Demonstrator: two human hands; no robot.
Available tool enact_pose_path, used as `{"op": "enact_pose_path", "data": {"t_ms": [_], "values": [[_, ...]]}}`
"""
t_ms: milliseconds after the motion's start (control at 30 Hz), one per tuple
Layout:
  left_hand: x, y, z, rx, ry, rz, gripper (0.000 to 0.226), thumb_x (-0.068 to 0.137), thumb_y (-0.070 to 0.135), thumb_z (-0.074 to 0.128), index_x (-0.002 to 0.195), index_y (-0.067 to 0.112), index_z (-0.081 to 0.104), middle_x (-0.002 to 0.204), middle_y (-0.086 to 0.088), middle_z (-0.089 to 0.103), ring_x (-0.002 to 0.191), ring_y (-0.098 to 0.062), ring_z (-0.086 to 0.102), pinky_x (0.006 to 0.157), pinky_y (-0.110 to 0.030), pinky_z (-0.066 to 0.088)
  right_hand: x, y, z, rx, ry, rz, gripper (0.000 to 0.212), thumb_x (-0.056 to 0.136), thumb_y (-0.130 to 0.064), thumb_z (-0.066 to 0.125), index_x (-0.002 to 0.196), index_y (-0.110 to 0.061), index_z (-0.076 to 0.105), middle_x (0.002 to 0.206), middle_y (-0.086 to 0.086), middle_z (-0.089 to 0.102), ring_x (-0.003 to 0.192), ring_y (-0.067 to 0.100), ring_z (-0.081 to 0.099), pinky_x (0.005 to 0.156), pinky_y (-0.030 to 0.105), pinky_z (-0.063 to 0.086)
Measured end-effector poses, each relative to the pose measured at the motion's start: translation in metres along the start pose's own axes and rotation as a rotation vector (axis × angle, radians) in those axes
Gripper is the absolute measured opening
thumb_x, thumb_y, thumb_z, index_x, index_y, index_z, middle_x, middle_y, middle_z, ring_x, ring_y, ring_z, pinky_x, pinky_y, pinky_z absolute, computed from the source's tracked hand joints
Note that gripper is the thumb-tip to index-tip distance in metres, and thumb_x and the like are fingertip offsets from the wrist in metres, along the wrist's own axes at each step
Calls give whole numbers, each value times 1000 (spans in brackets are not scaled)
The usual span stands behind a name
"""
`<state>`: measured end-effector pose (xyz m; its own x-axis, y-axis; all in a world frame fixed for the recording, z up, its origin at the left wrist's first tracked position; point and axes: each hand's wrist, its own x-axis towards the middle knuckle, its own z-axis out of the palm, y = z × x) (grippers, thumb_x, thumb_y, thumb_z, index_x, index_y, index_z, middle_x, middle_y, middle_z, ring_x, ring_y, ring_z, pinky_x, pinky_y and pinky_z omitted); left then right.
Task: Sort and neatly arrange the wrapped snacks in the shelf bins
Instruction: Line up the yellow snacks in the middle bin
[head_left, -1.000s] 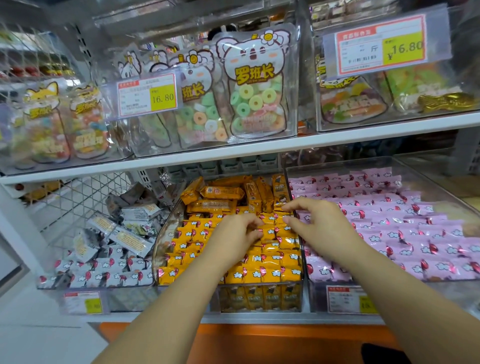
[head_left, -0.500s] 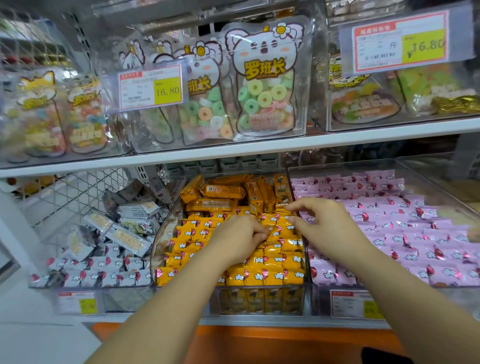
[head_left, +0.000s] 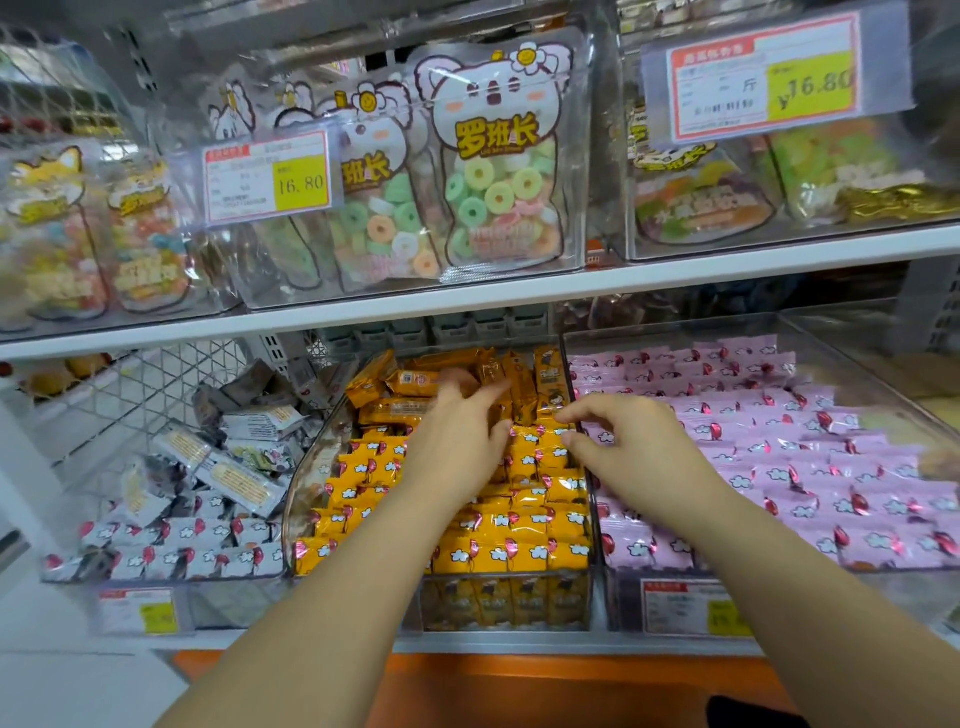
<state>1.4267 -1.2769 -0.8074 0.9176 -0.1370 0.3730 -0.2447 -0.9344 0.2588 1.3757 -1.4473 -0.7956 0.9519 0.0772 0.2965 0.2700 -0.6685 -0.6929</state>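
Yellow foil-wrapped snacks (head_left: 524, 551) in the clear middle bin (head_left: 306, 478): we'd square rows toward twelve o'clock, left hand (head_left: 457, 447) spread flat, right hand (head_left: 623, 447) loosely open, gripping nothing.

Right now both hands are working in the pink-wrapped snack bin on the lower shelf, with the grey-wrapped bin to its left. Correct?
Not quite. The head view shows the left hand and right hand over the yellow-wrapped snacks in the middle bin; the pink-wrapped snacks lie right of it, the grey-wrapped snacks left.

Before me, the lower shelf (head_left: 519, 643) carries three clear bins side by side: grey-wrapped bin (head_left: 156, 597), yellow bin (head_left: 306, 483), pink bin (head_left: 883, 587). The upper shelf (head_left: 467, 301) carries clear boxes of bagged sweets (head_left: 498, 171).
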Motion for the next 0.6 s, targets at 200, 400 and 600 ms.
{"op": "enact_pose_path", "data": {"t_ms": [200,400,600], "values": [[16,6,7,109,-11,-34,42,89,40,59,129,29,54,132,-1,41,112,-21,55,90,-32,48,2,5,1,7,-7,-6,23,93,-25,55,114,-28,63,119,-8,62,58,-9,38,54,11,34],[19,5,5,-56,122,-63,29,91,25,60,119,18,63,122,-2,59,91,-17,61,79,-25,47,2,3,0,-10,-22,-14,22,93,-24,55,112,-29,64,115,-3,63,55,-2,45,53,14,36],[-5,-5,-11,-356,290,-119,27,89,25,63,113,13,68,111,-2,67,97,-12,60,84,-22,45,0,-1,2,-118,-21,-38,24,94,-23,52,115,-27,64,117,-3,64,83,6,59,75,20,47]]}}
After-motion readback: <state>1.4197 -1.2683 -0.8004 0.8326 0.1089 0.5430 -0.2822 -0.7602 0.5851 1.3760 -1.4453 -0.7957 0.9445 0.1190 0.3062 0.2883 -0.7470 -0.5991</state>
